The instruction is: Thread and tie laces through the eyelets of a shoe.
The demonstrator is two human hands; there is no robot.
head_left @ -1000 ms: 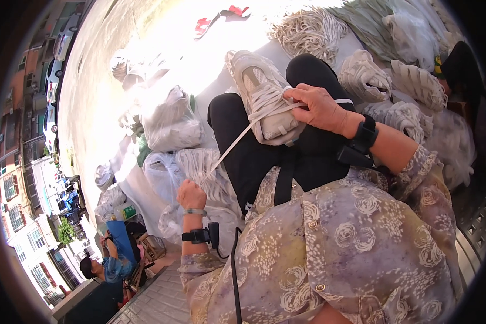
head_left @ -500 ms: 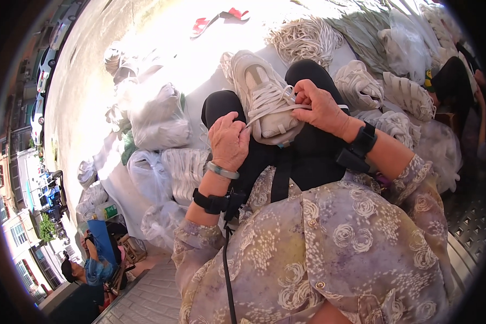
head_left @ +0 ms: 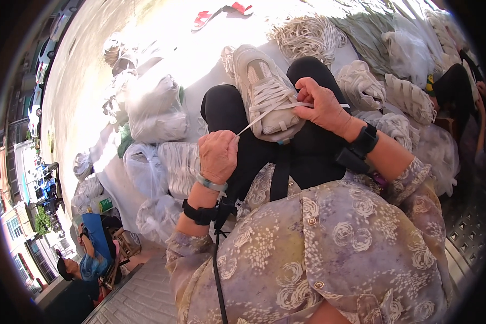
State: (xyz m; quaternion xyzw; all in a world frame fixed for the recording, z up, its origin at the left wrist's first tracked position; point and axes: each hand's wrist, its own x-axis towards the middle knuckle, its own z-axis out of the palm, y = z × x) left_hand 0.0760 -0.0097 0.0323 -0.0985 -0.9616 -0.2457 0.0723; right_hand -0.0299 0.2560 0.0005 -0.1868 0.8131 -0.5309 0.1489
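A pale beige sneaker [head_left: 278, 123] rests between my knees, its toe toward me. White shoelace [head_left: 264, 112] criss-crosses over its tongue. Out to the left of the toe, my left hand [head_left: 218, 156] is closed on one stretch of the lace, which runs taut and straight from the shoe. At the right side of the lacing, my right hand [head_left: 321, 108] pinches the lace between thumb and forefinger, close against the shoe. The tips of my left fingers are partly hidden by the back of that hand.
Bundles of white laces [head_left: 184, 164] and clear plastic bags [head_left: 144, 167] lie on the left. A heap of loose laces [head_left: 308, 39] sits beyond my right knee, with coiled bundles [head_left: 362, 85] at right. A seated person [head_left: 94, 254] is at the lower left; another sits at the far right.
My left hand has moved down and left, away from the shoe, drawing a length of lace out straight. My right hand stays nearly in place beside the lacing.
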